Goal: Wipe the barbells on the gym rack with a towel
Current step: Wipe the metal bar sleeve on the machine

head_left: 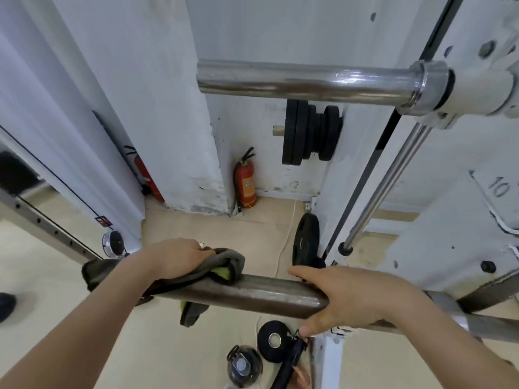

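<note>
left hand [175, 258]: palm down on the towel [216, 269], pressing it onto the near bar [252, 292]; fingers curl over the cloth, gripping it against the steel.
right hand [348, 297]: clenched around the same bar further right, thumb underneath, fingers over the top.
towel: grey with a yellow-green patch, bunched over the left part of the bar; one end hangs below it, another trails left under the forearm.
near bar: dull, dark sleeve running across the lower frame, resting on the rack at the right.
upper bar [303, 80]: shiny chrome sleeve, higher and further back, ending in a collar [429, 85] at the white rack [483, 153].
thin rod [390, 181]: chrome, slanting down from the rack to a black foot near the floor.
plates on peg [309, 136]: black discs stacked on a wall-side peg, below the upper bar.
plate on floor [305, 240]: black, upright, leaning just beyond the near bar, close to the right hand's fingertips.
extinguisher [245, 181]: red, standing in the corner by the white pillar; a second red one [146, 175] shows partly at the left, behind the pillar's edge.
floor clutter: a black tape roll [273, 341], a dark round bottle [244, 366] and a black strap [292, 360] lie right below the bar, beside the rack's post.
left side: a perforated metal rail [47, 226] slants along the floor, with a small round clear thing [113, 242] at its end, just behind the left wrist.
wire [286, 237]: pale cord across the beige floor towards the wall.
</note>
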The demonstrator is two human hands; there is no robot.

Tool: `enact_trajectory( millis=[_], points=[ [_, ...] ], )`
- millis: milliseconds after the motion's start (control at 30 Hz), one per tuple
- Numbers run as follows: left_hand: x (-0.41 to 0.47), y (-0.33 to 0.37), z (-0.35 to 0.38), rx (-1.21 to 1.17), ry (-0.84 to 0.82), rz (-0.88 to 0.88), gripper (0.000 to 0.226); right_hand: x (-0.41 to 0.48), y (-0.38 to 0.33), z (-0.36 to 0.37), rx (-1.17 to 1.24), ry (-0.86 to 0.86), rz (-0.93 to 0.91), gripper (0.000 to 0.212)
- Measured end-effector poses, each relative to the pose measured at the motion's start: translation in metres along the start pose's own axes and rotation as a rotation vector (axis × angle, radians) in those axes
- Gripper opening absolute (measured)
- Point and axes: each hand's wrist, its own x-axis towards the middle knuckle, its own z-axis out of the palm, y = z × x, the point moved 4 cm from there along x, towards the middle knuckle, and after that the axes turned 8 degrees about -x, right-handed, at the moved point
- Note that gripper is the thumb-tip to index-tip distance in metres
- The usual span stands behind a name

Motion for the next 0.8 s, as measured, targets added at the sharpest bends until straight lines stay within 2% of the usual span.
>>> enact_trajectory(
  millis=[133, 233, 300, 367, 467, 533, 600, 633, 667, 733, 767, 800],
  points=[
    [0.002, -0.02, -0.008, -0.018, -0.061, 0.073, 0.044, 0.016, -0.031, -0.013, 0.09, 0.008, 0.017, 0.087],
    [0.003, -0.007, -0.003, -0.028, -0.072, 0.13, 0.052, 0.038, -0.053, -0.01, 0.061, 0.004, 0.036, 0.062],
    [0.002, 0.019, 0.003, -0.035, -0.035, 0.206, 0.056, 0.047, -0.058, -0.008, 0.06, -0.001, 0.066, 0.054],
    [-0.001, 0.048, 0.011, -0.023, 0.004, 0.334, 0.053, 0.048, -0.061, -0.008, 0.126, -0.013, 0.065, 0.038],
    [-0.007, 0.071, 0.019, -0.036, 0.135, 0.464, 0.049, 0.043, -0.061, -0.014, 0.172, -0.019, 0.058, 0.032],
    [-0.011, 0.07, 0.016, -0.14, 0.17, 0.501, 0.049, 0.04, -0.058, -0.025, 0.171, 0.0, 0.079, 0.027],
    [-0.012, 0.064, 0.005, -0.402, 0.172, 0.523, 0.045, 0.03, -0.057, -0.05, 0.183, 0.082, 0.102, 0.03],
    [-0.014, 0.06, -0.005, -0.611, 0.192, 0.514, 0.041, 0.023, -0.059, -0.064, 0.229, 0.149, 0.117, 0.025],
    [-0.018, 0.058, -0.02, -0.849, 0.237, 0.499, 0.04, 0.017, -0.062, -0.08, 0.303, 0.222, 0.11, 0.029],
    [-0.026, 0.053, -0.051, -1.284, 0.316, 0.467, 0.039, 0.006, -0.069, -0.106, 0.462, 0.406, 0.074, 0.075],
    [-0.032, 0.054, -0.066, -1.447, 0.32, 0.491, 0.034, 0.003, -0.075, -0.117, 0.489, 0.522, 0.079, 0.091],
    [-0.036, 0.056, -0.08, -1.575, 0.317, 0.538, 0.027, 0.0, -0.085, -0.128, 0.487, 0.651, 0.064, 0.093]
  ],
)
